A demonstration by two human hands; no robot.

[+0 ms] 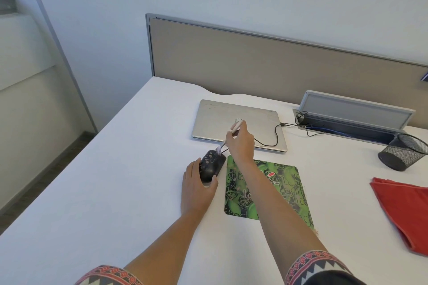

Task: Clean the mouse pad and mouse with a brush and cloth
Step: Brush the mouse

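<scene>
Mouse (pixel 212 165) is off the pad (pixel 266 190), on the desk (pixel 115 169) just beside the pad's left edge, w/ pale specks on its back. L hand (pixel 198 186) has it: palm behind the near end, thumb curled along one flank, fingers along the other. So the tail is clamped and the front half is bare. R hand (pixel 239 143), ahead and right of the L, pinches the brush (pixel 228 137). The handle slants up and away toward the laptop (pixel 231 118). Bristles point down-left and land at the mouse's far end, touching or as good as, can't split that from here. Key relation: the mouse's long axis runs from the L palm away from the person, leaning a bit right, so its far end is nearest the R hand and its near end sits under the L. The brush lies roughly along that same line. My read: strokes want to go lengthwise, and the specks mid-back sit between bristles and L fingertips, in easy reach. Pad is under the R forearm, partly covered by it, and crumbs look to sit by its near-right corner. Cloth (pixel 403 210) lies well off to the right of the R hand, untouched; R is the nearer hand for it. Looks like brush stage on the mouse, wipe not yet begun.
</scene>
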